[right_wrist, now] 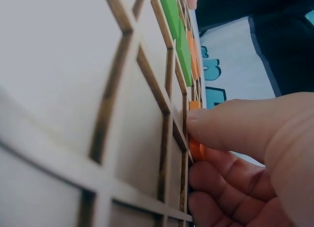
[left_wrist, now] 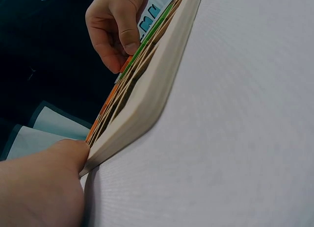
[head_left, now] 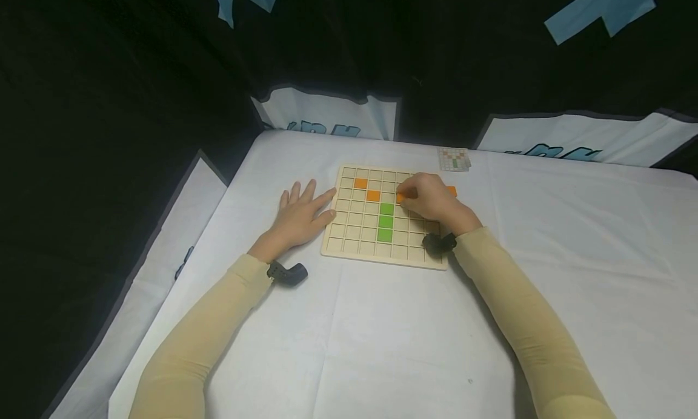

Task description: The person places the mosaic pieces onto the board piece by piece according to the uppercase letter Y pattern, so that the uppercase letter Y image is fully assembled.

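A pale wooden grid board [head_left: 354, 249] lies on the white cloth. Three green square tiles [head_left: 385, 221] form a column in its cells, and two orange tiles [head_left: 360, 183] sit diagonally in the upper left part. My right hand [head_left: 431, 198] pinches another orange tile [right_wrist: 197, 149] between thumb and fingers, down at a cell up and right of the green column. With fingers spread, my left hand [head_left: 302, 218] rests on the cloth, its thumb and forefinger touching the board's left edge. One more orange tile [head_left: 451, 191] shows just beyond my right hand, partly hidden by it.
Behind the board's far right corner lies a small stack of cards [head_left: 454, 159] printed with a coloured grid pattern. A black curtain [head_left: 349, 43] hangs behind the table [head_left: 572, 273]. Each wrist wears a dark camera mount [head_left: 289, 273].
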Motion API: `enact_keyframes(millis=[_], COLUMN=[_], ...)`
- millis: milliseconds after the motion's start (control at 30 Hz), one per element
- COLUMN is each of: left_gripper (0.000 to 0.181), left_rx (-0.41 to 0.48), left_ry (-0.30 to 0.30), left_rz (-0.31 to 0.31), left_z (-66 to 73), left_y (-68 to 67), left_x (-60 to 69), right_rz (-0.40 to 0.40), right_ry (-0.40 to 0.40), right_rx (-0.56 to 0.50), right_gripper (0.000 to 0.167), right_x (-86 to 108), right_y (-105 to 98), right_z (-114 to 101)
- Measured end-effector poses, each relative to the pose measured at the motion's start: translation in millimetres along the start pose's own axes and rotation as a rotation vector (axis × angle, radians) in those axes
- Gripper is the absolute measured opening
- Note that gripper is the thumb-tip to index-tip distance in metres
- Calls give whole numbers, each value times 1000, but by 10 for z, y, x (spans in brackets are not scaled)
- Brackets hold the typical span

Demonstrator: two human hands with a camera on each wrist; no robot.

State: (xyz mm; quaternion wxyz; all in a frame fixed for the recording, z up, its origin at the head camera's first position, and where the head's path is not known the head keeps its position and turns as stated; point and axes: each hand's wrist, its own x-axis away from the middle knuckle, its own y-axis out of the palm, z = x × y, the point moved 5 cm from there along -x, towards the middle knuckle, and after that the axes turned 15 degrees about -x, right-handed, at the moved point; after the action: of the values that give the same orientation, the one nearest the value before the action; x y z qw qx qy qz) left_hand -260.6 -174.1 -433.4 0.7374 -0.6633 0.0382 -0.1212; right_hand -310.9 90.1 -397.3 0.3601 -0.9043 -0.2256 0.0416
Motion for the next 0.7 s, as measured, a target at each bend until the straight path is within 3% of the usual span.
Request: enact_keyframes(millis=[700], left_gripper=[62], left_rx=[5], left_ry=[-1], left_rz=[-3], left_z=[-1], left_y=[-3], left_x=[-1], right_rz=[8], right_ry=[-5], right_rx=[5], right_gripper=[40], right_x=[9], right_y=[10], right_z=[-54])
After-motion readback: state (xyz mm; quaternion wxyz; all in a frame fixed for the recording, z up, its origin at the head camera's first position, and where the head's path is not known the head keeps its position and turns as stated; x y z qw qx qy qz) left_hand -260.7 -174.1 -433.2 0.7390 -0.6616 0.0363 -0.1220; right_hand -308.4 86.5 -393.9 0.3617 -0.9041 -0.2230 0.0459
